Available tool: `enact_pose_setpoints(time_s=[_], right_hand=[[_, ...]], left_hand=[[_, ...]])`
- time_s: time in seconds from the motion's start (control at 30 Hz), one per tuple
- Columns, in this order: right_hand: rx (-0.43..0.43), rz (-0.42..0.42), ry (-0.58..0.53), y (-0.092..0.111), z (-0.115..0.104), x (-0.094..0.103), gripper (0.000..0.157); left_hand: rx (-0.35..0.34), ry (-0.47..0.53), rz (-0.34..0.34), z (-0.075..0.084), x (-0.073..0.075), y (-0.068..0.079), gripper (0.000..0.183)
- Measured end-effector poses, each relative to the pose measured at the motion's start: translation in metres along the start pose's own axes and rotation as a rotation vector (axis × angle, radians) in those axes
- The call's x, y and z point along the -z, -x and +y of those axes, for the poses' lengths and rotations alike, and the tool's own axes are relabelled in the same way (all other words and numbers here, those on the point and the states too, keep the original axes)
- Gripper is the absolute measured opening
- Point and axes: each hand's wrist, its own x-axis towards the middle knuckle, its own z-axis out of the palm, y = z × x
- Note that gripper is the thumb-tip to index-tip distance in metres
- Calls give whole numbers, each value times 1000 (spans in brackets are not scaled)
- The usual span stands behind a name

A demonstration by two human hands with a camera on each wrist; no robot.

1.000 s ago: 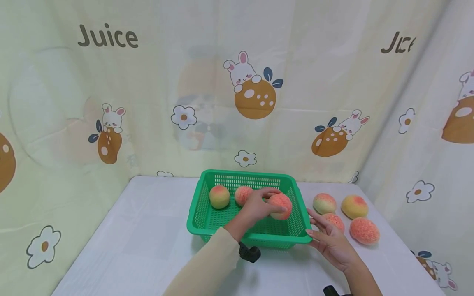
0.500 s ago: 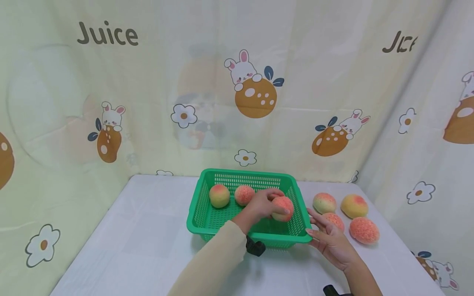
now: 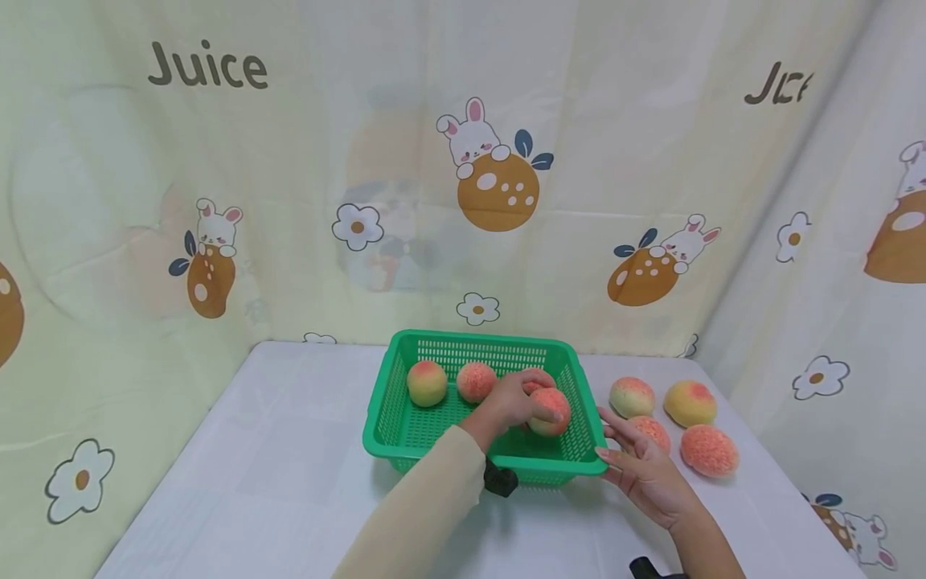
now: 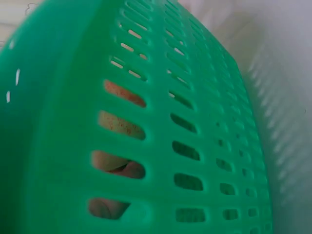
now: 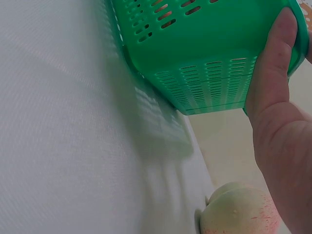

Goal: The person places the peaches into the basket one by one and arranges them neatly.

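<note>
My left hand (image 3: 510,402) reaches into the green plastic basket (image 3: 376,418) and holds a pink-and-cream peach (image 3: 553,402) near its right end, thumb across the near side. In the left wrist view the slotted basket wall (image 4: 156,146) fills most of the frame; bits of peach (image 4: 122,125) and fingers (image 4: 109,207) show through the slots. My right hand (image 3: 651,474) grips the basket's front right corner, its thumb (image 5: 280,39) on the rim in the right wrist view. Inside the basket, a yellow-red peach (image 3: 427,383) and a rough pink peach (image 3: 476,382) sit to the left.
Several peaches lie right of the basket: a pale one (image 3: 633,397), a yellow one (image 3: 690,403), and rough pink ones (image 3: 710,451), one partly behind my right hand. The white table (image 3: 239,466) ends at a printed curtain (image 3: 304,265) at the back.
My left hand has shifted slightly right and down inside the basket with the peach, away from the rough pink one. The right hand keeps its hold on the corner.
</note>
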Motion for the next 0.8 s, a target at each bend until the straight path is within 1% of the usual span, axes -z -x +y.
enact_pose_setpoints(time_s=[0.2,0.4,0.6,0.8], right_hand=[[-4,1,-5,0,0,-1,70],[-6,12,3,0,-1,-2,70],[-8,14,4,0,-2,-3,71],[-1,5,0,0,-1,-2,71]], left_hand=[[12,5,-26,0,-3,-3,44],[52,30,-33,-4,-4,-9,49],[67,97,-58,-6,-1,-6,52],[74,111,-72,-4,0,-2,55]])
